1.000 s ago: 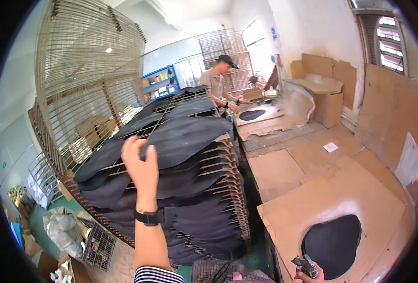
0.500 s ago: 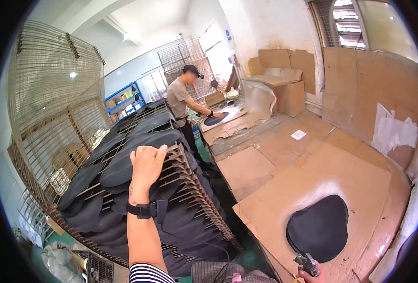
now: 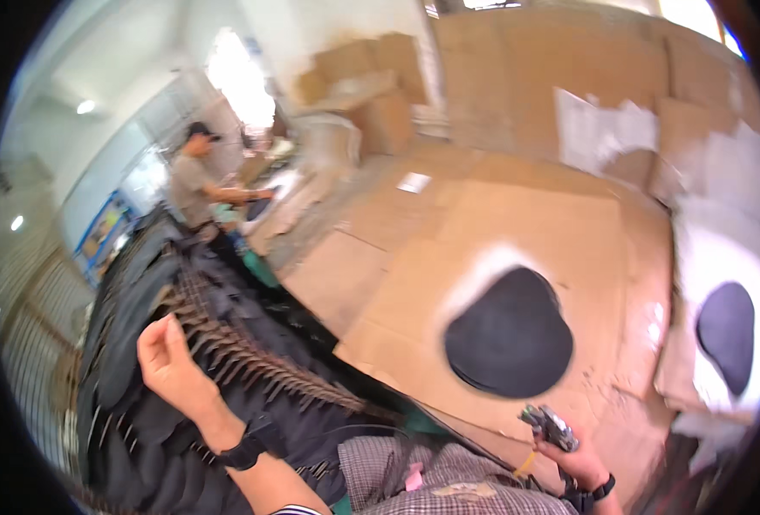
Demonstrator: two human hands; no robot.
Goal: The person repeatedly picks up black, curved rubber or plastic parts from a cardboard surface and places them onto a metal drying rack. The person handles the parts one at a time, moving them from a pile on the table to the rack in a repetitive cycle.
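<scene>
My right hand [image 3: 573, 451] grips a small metal spray gun [image 3: 550, 427], with a yellow hose below it. Just beyond the gun lies a stack of black, rounded flat pads [image 3: 510, 335] on a cardboard sheet [image 3: 414, 296], whose surface is whitened around the stack's upper left. My left hand [image 3: 174, 365] is by the near end of a metal rack [image 3: 226, 343] loaded with black pads [image 3: 140, 343]. Its fingers are curled with the thumb against them, and I see nothing in them; motion blurs them slightly.
Another black pad [image 3: 726, 337] rests on a whitened surface at the right. Cardboard [image 3: 560, 69] covers the wall behind the table. A co-worker [image 3: 196, 180] at the far left reaches over the same work surface. Wire racks [image 3: 33, 309] stand at the left edge.
The view has swung right, bringing the pad at the right into sight. My left hand has come off the rack's top edge and its fingers have curled. More of my right hand shows.
</scene>
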